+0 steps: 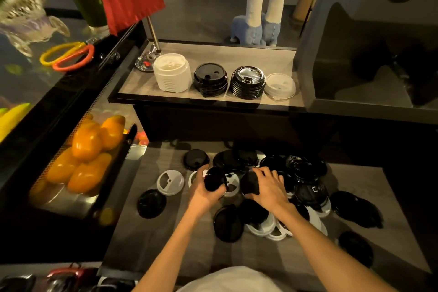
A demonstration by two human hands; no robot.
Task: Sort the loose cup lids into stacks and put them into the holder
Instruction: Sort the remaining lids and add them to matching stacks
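Your left hand [208,191] and right hand [266,187] each grip a black lid [214,181], probably light and slick; hold by rims.

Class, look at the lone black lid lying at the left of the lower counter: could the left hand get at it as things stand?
Probably yes. The black lid lies alone on bare counter, nothing over it. But the left hand already grips a black lid, so its fingers are occupied.

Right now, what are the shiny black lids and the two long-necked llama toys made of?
The round black lids in the loose pile look like thin moulded plastic: glossy highlights, crisp pressed rims. The two cream long-necked llama toys look like soft plush fabric: a fuzzy, matt surface with no shine. Neither is certain from sight alone.
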